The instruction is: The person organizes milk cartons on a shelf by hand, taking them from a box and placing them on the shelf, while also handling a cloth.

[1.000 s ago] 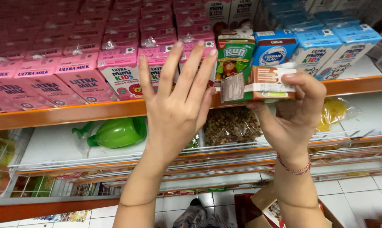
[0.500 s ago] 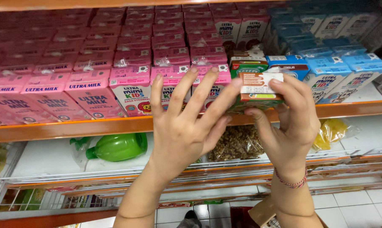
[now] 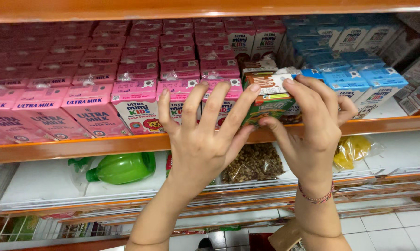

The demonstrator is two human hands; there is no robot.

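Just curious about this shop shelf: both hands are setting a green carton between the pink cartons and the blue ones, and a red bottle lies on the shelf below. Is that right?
Not quite: the bottle on the lower shelf is green, not red, as the head view shows. The rest holds: the left hand and right hand are on the green carton, which sits between the pink cartons and the blue cartons.

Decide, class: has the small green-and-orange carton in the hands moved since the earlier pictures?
Yes. The green-and-orange carton moved onto the orange shelf, among the cartons.
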